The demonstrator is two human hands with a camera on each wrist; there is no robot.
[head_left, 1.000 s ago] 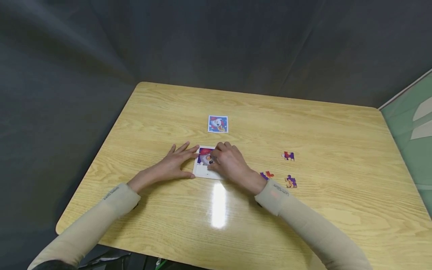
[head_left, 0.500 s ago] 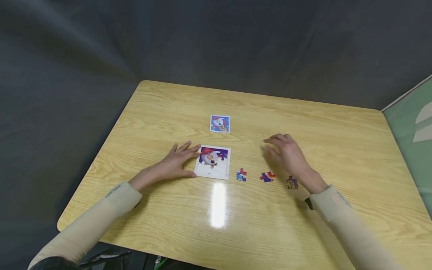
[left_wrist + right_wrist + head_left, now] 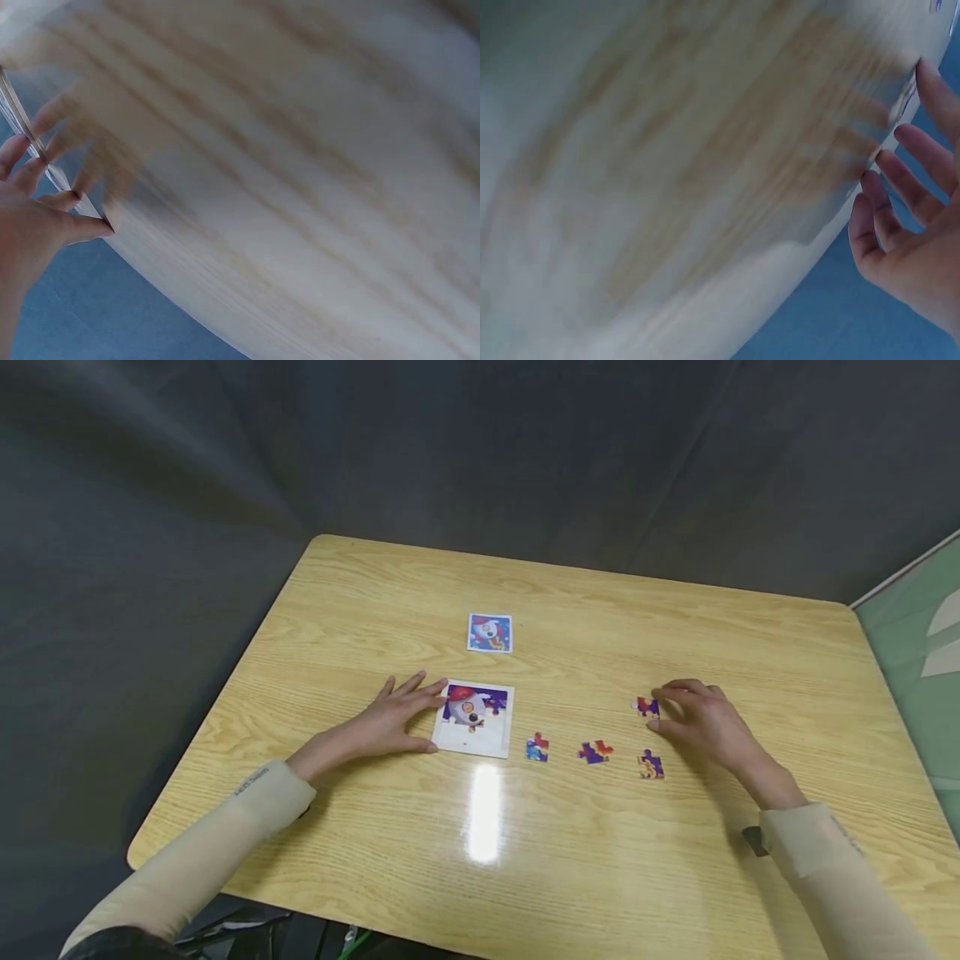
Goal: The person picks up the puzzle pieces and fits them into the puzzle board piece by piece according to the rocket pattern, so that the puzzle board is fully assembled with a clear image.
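Note:
In the head view my left hand [image 3: 382,722] lies with spread fingers at the left side of a white puzzle tray [image 3: 472,747]. Its thumb and index finger touch the tray's left edge. The upper part of the tray holds a joined picture of a white character with a red top; the lower part is bare white. Off to the right, my right hand [image 3: 708,727] has thumb and index finger at opposite edges of a red and purple jigsaw piece [image 3: 646,707], pinching it on the table. The wrist views show the left fingers [image 3: 56,225] and right fingers [image 3: 911,184] at the tabletop.
Loose jigsaw pieces lie right of the tray: one blue and red [image 3: 537,747], one purple and orange [image 3: 595,752], one purple with a yellow curl [image 3: 651,765]. A small reference picture card [image 3: 490,633] lies beyond the tray. The wooden table [image 3: 360,860] reflects light.
My right hand has left the tray, swung right above the loose pieces and come down at the red and purple piece. The left hand stays at the tray's edge.

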